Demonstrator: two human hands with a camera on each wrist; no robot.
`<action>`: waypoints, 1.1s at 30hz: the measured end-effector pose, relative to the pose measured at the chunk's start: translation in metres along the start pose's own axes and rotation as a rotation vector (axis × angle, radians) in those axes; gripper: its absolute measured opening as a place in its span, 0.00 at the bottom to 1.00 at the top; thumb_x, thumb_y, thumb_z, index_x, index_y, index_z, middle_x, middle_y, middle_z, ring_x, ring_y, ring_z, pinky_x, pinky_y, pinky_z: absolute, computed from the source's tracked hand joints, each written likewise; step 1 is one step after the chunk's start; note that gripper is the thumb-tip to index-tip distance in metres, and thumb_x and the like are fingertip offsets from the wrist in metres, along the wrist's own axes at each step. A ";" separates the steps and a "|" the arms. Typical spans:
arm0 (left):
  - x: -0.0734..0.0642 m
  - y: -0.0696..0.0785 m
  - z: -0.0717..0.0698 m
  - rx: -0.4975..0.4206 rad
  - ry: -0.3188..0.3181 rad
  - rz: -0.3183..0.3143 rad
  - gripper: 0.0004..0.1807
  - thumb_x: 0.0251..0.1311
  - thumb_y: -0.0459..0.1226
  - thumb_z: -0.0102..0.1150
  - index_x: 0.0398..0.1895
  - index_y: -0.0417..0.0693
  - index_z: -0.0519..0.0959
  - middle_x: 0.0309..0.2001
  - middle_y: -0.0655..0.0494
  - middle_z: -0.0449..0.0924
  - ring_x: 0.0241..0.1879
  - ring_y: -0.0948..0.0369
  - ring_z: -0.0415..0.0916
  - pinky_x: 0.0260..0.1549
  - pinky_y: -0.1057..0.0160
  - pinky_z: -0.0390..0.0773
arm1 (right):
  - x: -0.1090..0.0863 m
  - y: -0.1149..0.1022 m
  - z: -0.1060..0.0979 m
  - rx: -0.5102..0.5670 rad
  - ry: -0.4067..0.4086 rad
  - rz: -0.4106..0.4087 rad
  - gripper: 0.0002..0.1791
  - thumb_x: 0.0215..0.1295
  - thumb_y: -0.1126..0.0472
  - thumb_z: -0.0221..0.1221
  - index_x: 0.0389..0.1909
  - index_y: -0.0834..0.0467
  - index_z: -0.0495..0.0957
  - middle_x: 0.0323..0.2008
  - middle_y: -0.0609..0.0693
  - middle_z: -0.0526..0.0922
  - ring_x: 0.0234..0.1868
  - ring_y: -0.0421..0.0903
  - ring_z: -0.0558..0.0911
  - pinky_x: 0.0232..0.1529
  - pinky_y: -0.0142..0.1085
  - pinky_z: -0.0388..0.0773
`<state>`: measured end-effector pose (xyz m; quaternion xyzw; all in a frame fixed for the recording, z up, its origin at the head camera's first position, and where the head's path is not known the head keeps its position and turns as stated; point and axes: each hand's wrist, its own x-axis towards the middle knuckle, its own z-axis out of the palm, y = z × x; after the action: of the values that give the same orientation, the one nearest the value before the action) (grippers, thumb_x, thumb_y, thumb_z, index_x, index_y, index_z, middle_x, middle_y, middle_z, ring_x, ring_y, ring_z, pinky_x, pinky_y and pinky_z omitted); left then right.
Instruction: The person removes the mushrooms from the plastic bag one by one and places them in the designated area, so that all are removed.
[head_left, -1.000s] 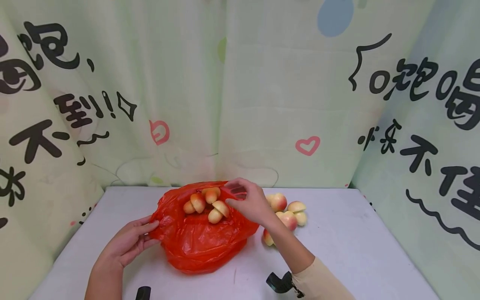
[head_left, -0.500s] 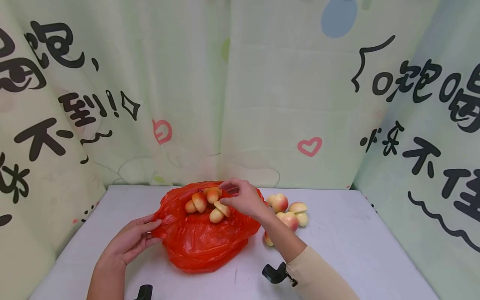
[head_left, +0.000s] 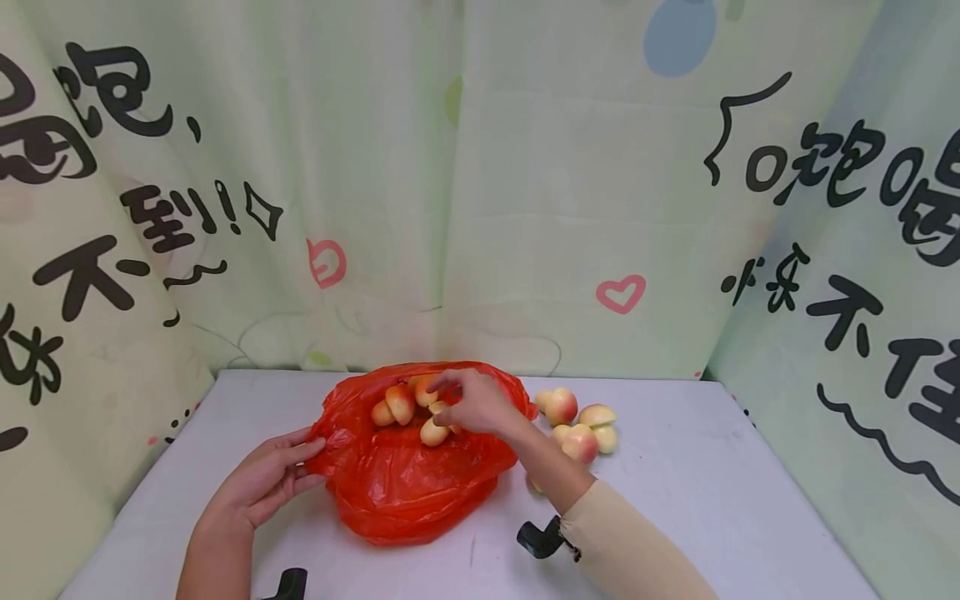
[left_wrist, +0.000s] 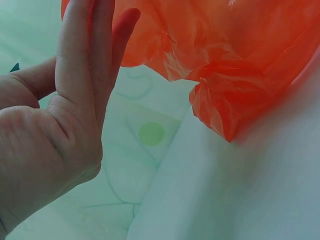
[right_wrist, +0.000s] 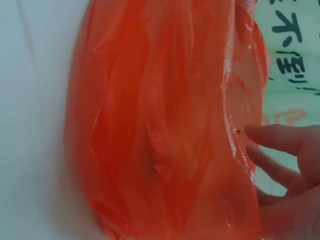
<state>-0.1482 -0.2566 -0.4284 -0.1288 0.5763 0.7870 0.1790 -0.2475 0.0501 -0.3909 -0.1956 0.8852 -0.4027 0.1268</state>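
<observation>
A red plastic bag (head_left: pixel 405 500) lies on the table with its mouth spread wide. Inside it are a cream mushroom (head_left: pixel 433 432), an orange-capped mushroom (head_left: pixel 400 403) and another orange-capped mushroom (head_left: pixel 424 390) behind them. My left hand (head_left: pixel 262 479) pinches the bag's left edge between thumb and fingers. Over the bag's mouth, my right hand (head_left: pixel 480 404) reaches in with thumb and fingers apart, its fingertips right at the cream mushroom and partly covering it. In the right wrist view, the bag's side (right_wrist: pixel 165 125) hides the mushrooms from sight.
Right of the bag, several mushrooms with pinkish-red and cream colouring sit grouped, among them a pale-capped mushroom (head_left: pixel 600 421) and a reddish mushroom (head_left: pixel 579 443). My right forearm partly covers this group. A printed curtain (head_left: pixel 517 208) rises behind the white table (head_left: pixel 675 500).
My right hand has moved left and down from the bag's right rim to the cream mushroom. My left hand keeps its hold on the bag's edge. The view has shifted slightly.
</observation>
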 end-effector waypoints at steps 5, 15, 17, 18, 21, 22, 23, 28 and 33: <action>0.000 -0.001 0.000 -0.007 0.010 -0.003 0.39 0.76 0.41 0.59 0.83 0.44 0.53 0.51 0.60 0.85 0.49 0.61 0.87 0.53 0.60 0.86 | 0.006 0.001 0.007 -0.063 -0.021 0.011 0.20 0.62 0.65 0.72 0.55 0.53 0.85 0.59 0.56 0.82 0.58 0.57 0.78 0.47 0.43 0.88; 0.000 0.000 -0.001 0.009 -0.001 0.013 0.39 0.76 0.41 0.58 0.83 0.42 0.53 0.51 0.60 0.85 0.49 0.61 0.87 0.52 0.61 0.87 | 0.012 0.000 0.018 -0.170 -0.018 -0.006 0.21 0.61 0.69 0.71 0.55 0.55 0.85 0.57 0.55 0.83 0.58 0.56 0.77 0.48 0.42 0.87; 0.000 0.000 -0.001 0.006 -0.003 0.015 0.39 0.77 0.41 0.58 0.83 0.42 0.53 0.51 0.60 0.85 0.49 0.61 0.87 0.52 0.61 0.87 | 0.013 0.000 0.020 -0.201 -0.015 -0.019 0.21 0.60 0.69 0.72 0.55 0.55 0.85 0.56 0.54 0.83 0.58 0.55 0.77 0.47 0.41 0.87; 0.000 0.000 -0.001 0.005 -0.004 0.017 0.39 0.77 0.41 0.58 0.83 0.42 0.53 0.51 0.60 0.85 0.49 0.61 0.87 0.52 0.61 0.87 | 0.013 0.000 0.021 -0.207 -0.018 -0.021 0.22 0.60 0.69 0.72 0.56 0.55 0.85 0.56 0.54 0.83 0.57 0.54 0.77 0.46 0.41 0.87; 0.000 0.000 -0.001 -0.001 -0.006 0.018 0.39 0.76 0.41 0.58 0.83 0.41 0.53 0.51 0.60 0.85 0.49 0.61 0.87 0.52 0.61 0.87 | 0.013 0.000 0.023 -0.226 -0.026 -0.019 0.23 0.59 0.68 0.73 0.56 0.55 0.85 0.55 0.53 0.83 0.56 0.51 0.76 0.45 0.40 0.88; 0.000 0.000 -0.001 -0.003 -0.006 0.018 0.39 0.76 0.41 0.58 0.83 0.41 0.53 0.51 0.60 0.86 0.49 0.61 0.87 0.52 0.61 0.87 | 0.014 0.000 0.024 -0.230 -0.028 -0.016 0.23 0.59 0.68 0.73 0.57 0.54 0.85 0.55 0.52 0.83 0.55 0.50 0.75 0.44 0.40 0.88; 0.000 0.001 -0.001 -0.003 -0.006 0.017 0.39 0.76 0.41 0.58 0.83 0.41 0.53 0.51 0.59 0.86 0.49 0.61 0.87 0.52 0.61 0.87 | 0.014 0.000 0.025 -0.229 -0.032 -0.009 0.23 0.59 0.68 0.73 0.57 0.54 0.85 0.54 0.52 0.82 0.55 0.50 0.75 0.44 0.40 0.88; -0.001 0.001 0.000 -0.005 -0.004 0.015 0.39 0.76 0.40 0.59 0.83 0.41 0.54 0.50 0.59 0.86 0.48 0.60 0.88 0.52 0.60 0.87 | 0.015 0.004 0.028 -0.258 -0.031 -0.006 0.24 0.58 0.69 0.73 0.56 0.54 0.85 0.54 0.53 0.81 0.55 0.51 0.74 0.47 0.41 0.87; -0.002 0.001 0.000 -0.002 0.000 0.017 0.39 0.76 0.40 0.59 0.83 0.41 0.54 0.50 0.59 0.86 0.48 0.61 0.87 0.52 0.61 0.87 | 0.015 0.007 0.031 -0.252 -0.037 -0.048 0.25 0.60 0.68 0.73 0.59 0.55 0.84 0.57 0.52 0.81 0.59 0.51 0.75 0.49 0.42 0.88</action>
<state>-0.1473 -0.2572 -0.4270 -0.1242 0.5766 0.7890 0.1720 -0.2512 0.0270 -0.4168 -0.2386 0.9214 -0.2873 0.1077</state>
